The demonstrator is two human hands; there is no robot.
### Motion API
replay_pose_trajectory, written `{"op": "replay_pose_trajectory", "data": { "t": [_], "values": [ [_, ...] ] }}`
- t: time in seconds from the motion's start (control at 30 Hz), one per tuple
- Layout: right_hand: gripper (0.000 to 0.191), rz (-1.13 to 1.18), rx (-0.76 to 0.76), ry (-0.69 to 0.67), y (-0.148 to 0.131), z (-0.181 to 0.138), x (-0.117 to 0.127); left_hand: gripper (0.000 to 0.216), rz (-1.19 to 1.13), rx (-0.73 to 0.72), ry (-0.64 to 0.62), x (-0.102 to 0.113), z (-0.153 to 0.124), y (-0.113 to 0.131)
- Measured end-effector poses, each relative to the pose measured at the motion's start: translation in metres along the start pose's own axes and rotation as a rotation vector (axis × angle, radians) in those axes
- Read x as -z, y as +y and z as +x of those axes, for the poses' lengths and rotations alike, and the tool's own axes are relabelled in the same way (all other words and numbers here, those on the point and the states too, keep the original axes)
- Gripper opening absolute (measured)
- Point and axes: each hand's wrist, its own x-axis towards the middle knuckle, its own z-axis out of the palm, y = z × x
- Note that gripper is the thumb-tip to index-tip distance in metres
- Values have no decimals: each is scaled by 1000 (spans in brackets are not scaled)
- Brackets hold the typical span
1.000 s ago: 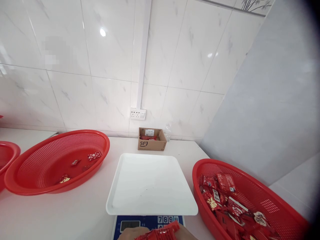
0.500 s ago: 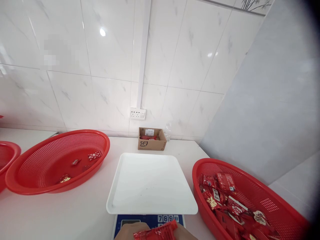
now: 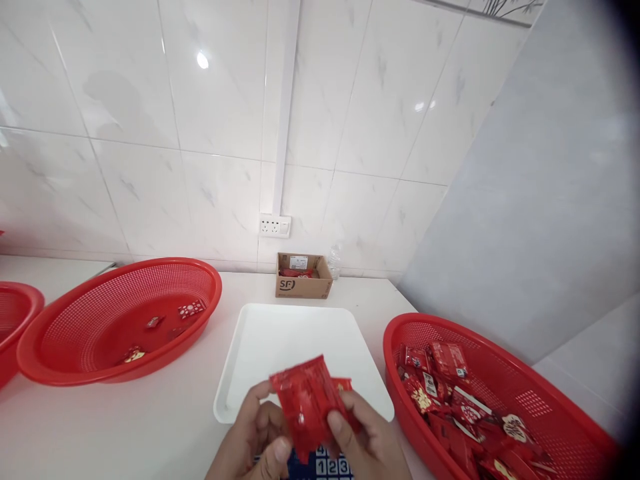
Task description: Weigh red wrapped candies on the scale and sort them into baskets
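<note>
You hold a shiny red sachet (image 3: 305, 403) up between your two hands, above the near part of a scale with a bare white weighing pan (image 3: 295, 333). The sachet is tilted, its upper edge rising towards the right. Your right hand (image 3: 373, 433) grips it, the thumb pressed flat on its front near the lower right side. A second red packet (image 3: 343, 384) shows partly behind it, close to the fingers of that same hand; most of it is hidden. Your left hand (image 3: 260, 427) is half curled at the sachet's left side, with a fingertip going behind the upper left corner and the thumb near the lower left edge; you cannot tell from this view whether it pinches the sachet or only steadies it. Below your hands, part of the scale's blue number keypad (image 3: 333, 467) is visible.

On your right, just beside the pan, stands a red perforated basket (image 3: 555, 400) with a pile of red snack packets (image 3: 470, 410) in it. On your left, well apart from the pan, another red basket (image 3: 100, 343) holds a few small packets, and the rim of a third basket (image 3: 34, 300) shows at the edge. Behind the pan, an open cardboard box (image 3: 303, 288) sits on the white surface (image 3: 150, 433), with red packets inside.
</note>
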Motion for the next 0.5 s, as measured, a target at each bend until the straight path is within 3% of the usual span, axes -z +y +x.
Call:
{"op": "replay_pose_trajectory", "data": {
  "t": [0.1,0.2,0.3,0.5],
  "values": [
    [45,-40,-45,29,-3,23,5,48,-2,-6,200,0,-5,5],
    [53,-216,-43,124,2,37,12,47,40,7,269,2,-10,10],
    [45,-393,-25,159,8,36,15,43,95,35,266,6,-14,11],
    [34,-408,171,-62,1,21,8,36,176,91,129,3,-13,3]
  ]
}}
